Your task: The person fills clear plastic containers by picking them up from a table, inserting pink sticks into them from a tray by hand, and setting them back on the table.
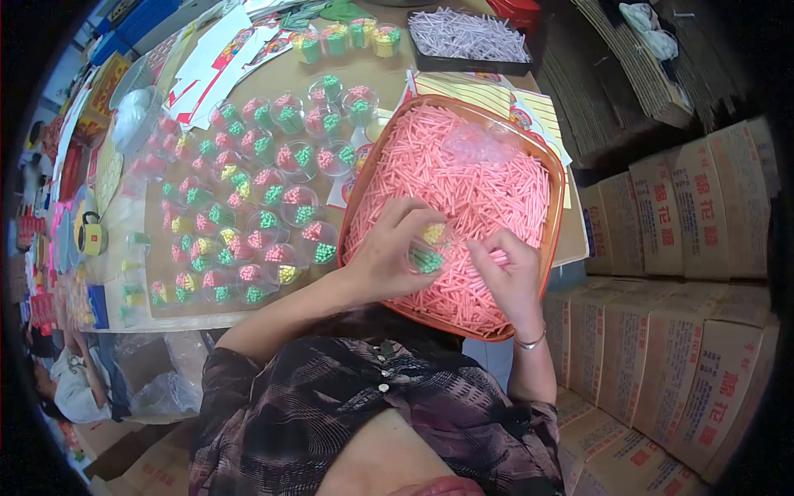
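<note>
cup [429,248] partly hidden by curled left hand [387,255] gripping it | right hand [514,277] pinched around pink sticks [499,258], count unclear | orange basin [557,202] beneath, filled cups [294,158] at left

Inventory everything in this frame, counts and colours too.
Table: one, brown, centre-left
Tub: one, orange, centre
Pink sticks: uncountable, pink, in tub
Filled cups: dozens, clear, left on table
Back cups: four, multicoloured contents, far edge
Tray: one, black, far edge
Pale sticks: many, whitish, in tray
Sheets: several, white and red, upper left
Cartons: many, brown, right
Co-worker: one, pale top, far left
Other far-left items: too small to count
Held cup: one, clear, green and yellow sticks, over tub
Left hand: one, bare, around held cup
Right hand: one, bare, gripping pink sticks
</note>
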The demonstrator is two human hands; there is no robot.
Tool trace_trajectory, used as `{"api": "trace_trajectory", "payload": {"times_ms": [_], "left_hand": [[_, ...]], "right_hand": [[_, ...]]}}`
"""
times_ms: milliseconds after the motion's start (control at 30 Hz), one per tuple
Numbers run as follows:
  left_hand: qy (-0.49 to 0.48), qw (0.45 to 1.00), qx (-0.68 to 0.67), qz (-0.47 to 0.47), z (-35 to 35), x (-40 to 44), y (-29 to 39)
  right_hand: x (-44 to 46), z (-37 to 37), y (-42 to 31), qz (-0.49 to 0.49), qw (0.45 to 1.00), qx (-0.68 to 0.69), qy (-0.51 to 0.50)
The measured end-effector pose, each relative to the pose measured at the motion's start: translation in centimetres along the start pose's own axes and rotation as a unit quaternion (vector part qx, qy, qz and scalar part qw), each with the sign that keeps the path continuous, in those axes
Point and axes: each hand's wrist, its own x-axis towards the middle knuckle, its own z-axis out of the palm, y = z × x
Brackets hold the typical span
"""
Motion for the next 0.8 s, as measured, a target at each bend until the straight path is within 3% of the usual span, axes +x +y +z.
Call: {"api": "trace_trajectory", "payload": {"times_ms": [67,233,400,567,800], "left_hand": [[-0.007,1.000,0.014,0.017,0.3,0.1,-0.1],[-0.002,0.998,0.062,0.027,1.2,-0.4,-0.6],[0.045,0.990,0.123,0.047,2.1,-0.5,-0.1],[0.044,0.970,0.200,0.134,2.3,-0.8,-0.6],[0.020,0.974,0.181,0.134,2.7,-0.7,-0.9]], "right_hand": [[0.4,-0.3,-0.7,0.012,0.993,-0.073,-0.089],[1.9,-0.6,-0.8,0.021,0.963,-0.216,-0.160],[2.2,0.4,-0.8,0.031,0.947,-0.266,-0.176],[2.7,0.1,0.1,0.036,0.959,-0.193,-0.206],[3.2,-0.7,1.7,0.043,0.954,-0.127,-0.268]]}}
